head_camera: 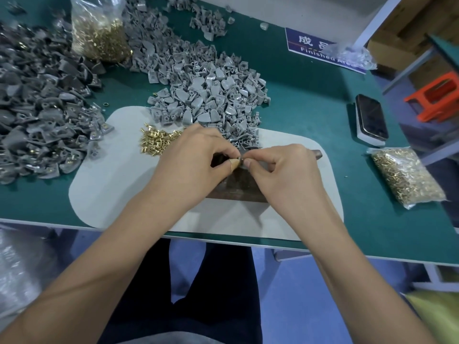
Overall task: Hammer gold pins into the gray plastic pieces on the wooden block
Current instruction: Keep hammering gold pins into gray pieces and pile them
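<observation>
Both hands meet over the dark wooden block (238, 187) on the white felt mat (109, 194). Left hand (196, 155) and right hand (280, 167): each grip closed to a fingertip pinch on one small gray plastic piece (240, 160); whether a pin is in it is too small to tell. Piece looks light, stiff, smooth; hold by edges. Beyond: loose small gold pins (155, 141), then the gray-piece heap (211, 95) across the green tabletop (310, 115).

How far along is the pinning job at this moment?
Done: the darker pile at left shows gold pins in some pieces. In hand: left hand and right hand pinch a small piece over the wooden block. Left: the gray pile and loose pins.
</observation>
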`<state>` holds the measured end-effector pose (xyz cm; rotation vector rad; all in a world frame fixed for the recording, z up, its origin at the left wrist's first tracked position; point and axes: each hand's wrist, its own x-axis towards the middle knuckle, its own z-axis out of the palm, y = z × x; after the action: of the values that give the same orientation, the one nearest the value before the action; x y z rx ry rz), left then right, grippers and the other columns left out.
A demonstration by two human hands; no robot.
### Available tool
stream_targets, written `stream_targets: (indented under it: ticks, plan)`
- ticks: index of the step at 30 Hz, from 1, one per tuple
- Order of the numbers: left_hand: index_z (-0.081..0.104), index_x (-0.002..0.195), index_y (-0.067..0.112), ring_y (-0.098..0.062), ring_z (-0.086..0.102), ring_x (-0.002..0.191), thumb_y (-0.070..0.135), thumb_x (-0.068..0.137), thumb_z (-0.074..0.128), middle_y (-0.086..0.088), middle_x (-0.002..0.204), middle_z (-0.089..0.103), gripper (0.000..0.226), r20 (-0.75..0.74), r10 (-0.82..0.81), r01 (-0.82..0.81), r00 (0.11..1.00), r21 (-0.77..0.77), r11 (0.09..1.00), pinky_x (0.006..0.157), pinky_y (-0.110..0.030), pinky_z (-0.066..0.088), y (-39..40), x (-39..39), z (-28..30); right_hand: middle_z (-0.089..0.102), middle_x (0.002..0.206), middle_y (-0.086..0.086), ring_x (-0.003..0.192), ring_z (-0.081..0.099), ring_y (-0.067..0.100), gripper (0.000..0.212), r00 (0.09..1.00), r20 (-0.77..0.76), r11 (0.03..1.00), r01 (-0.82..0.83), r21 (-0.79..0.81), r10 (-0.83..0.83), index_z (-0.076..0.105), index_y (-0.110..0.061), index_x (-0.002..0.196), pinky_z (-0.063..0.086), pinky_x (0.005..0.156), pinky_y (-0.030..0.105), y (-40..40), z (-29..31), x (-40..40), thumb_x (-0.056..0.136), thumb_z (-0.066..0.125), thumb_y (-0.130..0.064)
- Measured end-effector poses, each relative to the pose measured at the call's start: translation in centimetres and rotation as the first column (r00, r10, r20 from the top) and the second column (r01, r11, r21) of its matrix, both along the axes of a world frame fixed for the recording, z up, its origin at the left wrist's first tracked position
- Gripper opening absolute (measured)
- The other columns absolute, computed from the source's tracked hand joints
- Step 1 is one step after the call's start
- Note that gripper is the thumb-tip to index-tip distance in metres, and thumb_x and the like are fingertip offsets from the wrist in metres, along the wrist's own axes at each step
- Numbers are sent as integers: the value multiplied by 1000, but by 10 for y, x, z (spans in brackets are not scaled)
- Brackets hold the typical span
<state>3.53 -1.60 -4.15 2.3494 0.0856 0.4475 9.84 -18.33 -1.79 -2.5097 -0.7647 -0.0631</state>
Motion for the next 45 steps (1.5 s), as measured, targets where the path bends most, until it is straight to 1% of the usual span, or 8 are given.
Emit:
stream_targets:
  ticks: [4, 7, 17, 23, 28, 32, 38, 45]
  plan:
    - [78, 94, 31, -19, 52, 95, 34, 87, 75, 11, 92, 66, 8, -11, 9, -8, 1000, 16, 1000, 84, -46, 47, 1, -1, 1, 55, 61, -21, 61, 49, 7, 6, 1000, -21, 999, 12, -48, -13, 75, -40, 90, 38, 58, 28, -2, 6, 6, 86, 75, -36]
    - [78, 94, 31, -18, 51, 94, 35, 88, 74, 11, 91, 65, 8, -6, 19, -19, 1000, 35, 999, 82, -46, 47, 0, -1, 1, 58, 70, -13, 71, 55, 2, 5, 999, -37, 999, 30, -36, -31, 74, -41, 84, 33, 64, 7, -3, 8, 8, 84, 78, -38]
    - [79, 97, 28, -21, 52, 94, 30, 87, 74, 7, 91, 66, 11, 10, 7, -8, 1000, 84, 996, 79, -46, 48, -2, 1, 1, 50, 71, -2, 76, 54, 26, 13, 971, 88, 940, -188, -285, 221, 78, -18, 82, 40, 67, 36, 13, 23, 10, 88, 67, -17]
    - [73, 95, 33, -13, 48, 98, 41, 87, 69, 15, 96, 65, 12, -12, -15, 16, 1000, 90, 996, 82, -43, 48, 2, 0, 1, 43, 56, -8, 59, 41, 12, 10, 986, 53, 985, -153, -80, 157, 78, -20, 76, 29, 57, 12, 4, 14, 11, 83, 74, -14]
    - [73, 94, 36, -11, 47, 96, 41, 89, 69, 16, 95, 65, 8, 0, 23, -23, 1000, 107, 994, 75, -41, 48, -1, -1, 0, 50, 59, -3, 58, 43, 9, 12, 994, 4, 993, -110, 45, 110, 78, -22, 78, 29, 57, 17, -2, 4, 4, 85, 74, -13]
    - [74, 95, 36, -12, 48, 96, 41, 89, 71, 15, 96, 66, 8, -10, 25, -23, 1000, 116, 993, 76, -39, 47, -1, -1, 2, 49, 59, -2, 61, 44, 14, 10, 993, 50, 994, -103, -28, 105, 77, -20, 75, 32, 60, 13, 0, 9, 4, 84, 74, -15]
    - [76, 95, 35, -12, 47, 95, 39, 87, 72, 17, 94, 64, 9, -8, 29, -28, 1000, 122, 992, 73, -36, 46, 1, 0, 0, 47, 62, -3, 66, 47, 22, 12, 987, 62, 982, -140, -127, 149, 75, -14, 74, 29, 62, 35, 7, 17, 2, 85, 70, -14]
    - [74, 96, 36, -12, 47, 96, 44, 89, 69, 14, 95, 64, 11, -4, 39, -38, 999, 194, 980, 73, -35, 43, -1, 0, 1, 61, 62, -3, 61, 50, 9, 7, 995, -38, 992, -89, 87, 92, 80, -22, 79, 31, 56, 15, -4, 4, 8, 84, 77, -18]
